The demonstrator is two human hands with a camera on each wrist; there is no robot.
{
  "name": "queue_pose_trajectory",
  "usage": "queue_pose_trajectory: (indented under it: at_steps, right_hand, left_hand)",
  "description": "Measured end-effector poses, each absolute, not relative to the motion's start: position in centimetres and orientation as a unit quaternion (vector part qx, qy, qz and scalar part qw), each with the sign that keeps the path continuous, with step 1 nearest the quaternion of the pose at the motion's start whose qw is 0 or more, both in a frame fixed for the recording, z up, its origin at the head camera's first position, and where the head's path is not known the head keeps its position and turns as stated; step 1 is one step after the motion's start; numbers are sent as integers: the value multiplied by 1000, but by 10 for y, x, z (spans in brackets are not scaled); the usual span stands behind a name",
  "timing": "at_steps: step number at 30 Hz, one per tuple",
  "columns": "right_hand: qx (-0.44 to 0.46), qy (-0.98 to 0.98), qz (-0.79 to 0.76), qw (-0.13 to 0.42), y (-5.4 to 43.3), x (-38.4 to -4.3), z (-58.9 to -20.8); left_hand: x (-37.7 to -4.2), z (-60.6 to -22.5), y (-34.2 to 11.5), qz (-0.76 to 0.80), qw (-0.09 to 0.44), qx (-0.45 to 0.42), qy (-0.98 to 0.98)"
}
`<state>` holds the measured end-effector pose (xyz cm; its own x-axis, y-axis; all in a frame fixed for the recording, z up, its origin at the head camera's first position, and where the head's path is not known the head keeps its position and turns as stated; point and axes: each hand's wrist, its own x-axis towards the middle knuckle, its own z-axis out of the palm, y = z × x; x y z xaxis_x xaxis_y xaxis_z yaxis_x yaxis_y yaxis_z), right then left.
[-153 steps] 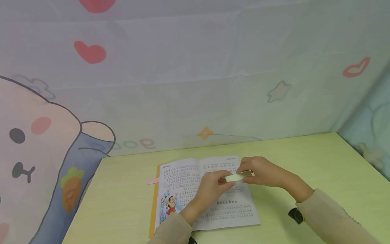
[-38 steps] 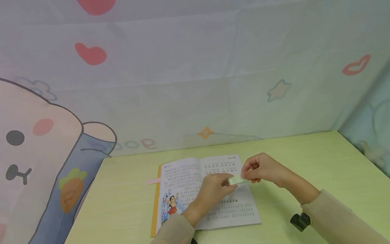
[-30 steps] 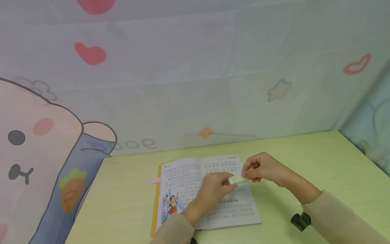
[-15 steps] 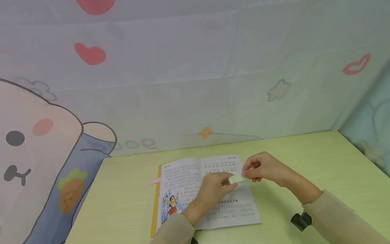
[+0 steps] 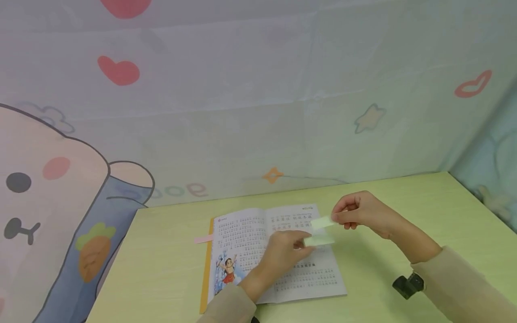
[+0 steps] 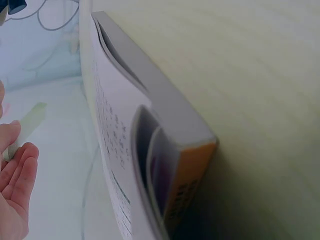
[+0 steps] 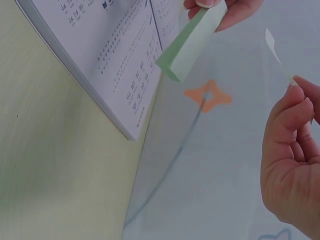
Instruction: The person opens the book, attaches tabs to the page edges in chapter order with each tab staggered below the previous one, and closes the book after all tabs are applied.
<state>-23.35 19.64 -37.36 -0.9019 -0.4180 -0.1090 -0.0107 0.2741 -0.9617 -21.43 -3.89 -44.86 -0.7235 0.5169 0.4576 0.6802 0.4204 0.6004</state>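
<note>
In the head view my left hand point(image 5: 279, 251) pinches a pad of pale green sticky notes point(image 5: 320, 241) above the right page of an open book point(image 5: 308, 285). Up and to the right, my right hand point(image 5: 365, 213) holds one green sticky note point(image 5: 322, 222) between thumb and fingertips. The right wrist view shows the pad point(image 7: 196, 44) with its layers parting at the near end. There the single note point(image 7: 271, 44) is seen edge-on and slightly curled, apart from the pad. The other fingers of my right hand point(image 7: 295, 160) are bent in.
The book lies on a pale yellow-green table point(image 5: 404, 224), its orange cover edge point(image 5: 206, 273) showing on the left. A pink tab point(image 5: 203, 240) sticks out from its left side. Behind the table hangs a printed cloth point(image 5: 242, 112). Dark cameras point(image 5: 408, 285) sit at the wrists.
My right hand has drawn up and to the right, and a single sticky note has come off the pad with it. The left hand with the pad has hardly moved.
</note>
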Motion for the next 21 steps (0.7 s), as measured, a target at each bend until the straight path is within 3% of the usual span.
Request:
queue_pose_trajectory:
  at_steps: [21]
  right_hand:
    - [-118,770,-602,177,204,-234,-375]
  left_hand:
    - [-173,-460,-14,-321,60,-443,-835]
